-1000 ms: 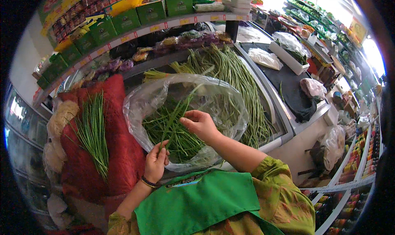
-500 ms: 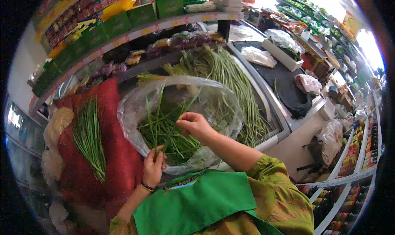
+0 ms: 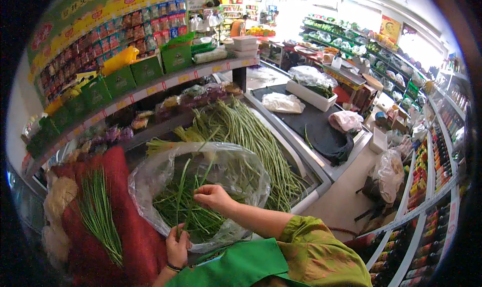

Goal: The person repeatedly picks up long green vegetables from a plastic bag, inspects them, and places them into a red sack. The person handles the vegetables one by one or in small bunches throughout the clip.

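Note:
My left hand [image 3: 178, 246] is closed around the lower ends of a few long, thin green chive stalks [image 3: 182, 186], which stand up from it over the bag. My right hand [image 3: 215, 197] is pinched on one of these stalks higher up, its fingertips partly hiding the spot. Below both hands, a large clear plastic bag [image 3: 136, 186] gapes wide, with a tangle of loose green stalks [image 3: 168, 206] inside. To the left, a neat bundle of chives [image 3: 100, 214] lies on a dark red cloth [image 3: 133, 242].
Behind the bag, long beans [image 3: 251, 131] are heaped in a chilled case. A shelf edge [image 3: 150, 90] with green boxes [image 3: 175, 57] overhangs the back left. To the right are a white foam tray [image 3: 311, 95], plastic bags and a rack of bottles [image 3: 419, 247].
The view has tilted up, showing more of the shop beyond. Both hands keep their hold on the stalks above the bag, close to each other as before.

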`<action>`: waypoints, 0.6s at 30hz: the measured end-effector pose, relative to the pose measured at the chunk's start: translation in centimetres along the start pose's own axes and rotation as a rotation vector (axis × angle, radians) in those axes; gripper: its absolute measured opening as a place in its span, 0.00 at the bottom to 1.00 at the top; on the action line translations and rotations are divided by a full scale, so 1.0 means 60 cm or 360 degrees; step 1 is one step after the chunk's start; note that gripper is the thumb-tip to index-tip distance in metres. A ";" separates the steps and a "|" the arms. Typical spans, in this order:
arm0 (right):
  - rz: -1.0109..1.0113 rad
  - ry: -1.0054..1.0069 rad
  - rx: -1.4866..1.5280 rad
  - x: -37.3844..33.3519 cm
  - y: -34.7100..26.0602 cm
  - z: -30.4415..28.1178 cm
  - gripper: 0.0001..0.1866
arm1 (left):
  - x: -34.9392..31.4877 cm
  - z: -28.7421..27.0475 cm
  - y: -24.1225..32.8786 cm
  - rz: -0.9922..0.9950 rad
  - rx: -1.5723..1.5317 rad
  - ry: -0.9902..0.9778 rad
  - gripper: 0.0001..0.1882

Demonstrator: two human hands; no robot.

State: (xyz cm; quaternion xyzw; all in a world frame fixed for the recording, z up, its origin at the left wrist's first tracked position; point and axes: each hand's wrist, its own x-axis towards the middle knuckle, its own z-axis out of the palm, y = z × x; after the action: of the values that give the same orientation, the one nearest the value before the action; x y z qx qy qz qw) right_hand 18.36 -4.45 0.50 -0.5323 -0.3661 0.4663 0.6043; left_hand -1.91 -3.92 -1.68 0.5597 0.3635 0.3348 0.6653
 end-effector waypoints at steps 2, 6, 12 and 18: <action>0.0077 -0.0026 0.0069 0.000 0.007 -0.002 0.11 | 0.000 0.002 -0.002 -0.0071 -0.0161 0.0035 0.10; 0.0218 -0.0019 0.0106 -0.008 -0.008 -0.006 0.14 | 0.001 -0.003 -0.007 -0.0099 -0.0214 0.0014 0.10; 0.0468 -0.0071 0.0815 -0.021 -0.016 -0.001 0.12 | 0.009 -0.016 -0.027 0.0082 0.0151 0.0009 0.11; 0.0297 0.0036 0.0986 -0.016 -0.003 -0.012 0.11 | -0.007 0.001 0.010 0.0191 0.0337 -0.0012 0.10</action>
State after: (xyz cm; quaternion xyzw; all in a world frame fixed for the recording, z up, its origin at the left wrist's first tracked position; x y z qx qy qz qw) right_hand 18.77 -5.60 0.59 -0.3595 -0.1497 0.6029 0.6963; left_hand -2.06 -4.21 -1.04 0.6487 0.3602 0.3318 0.5826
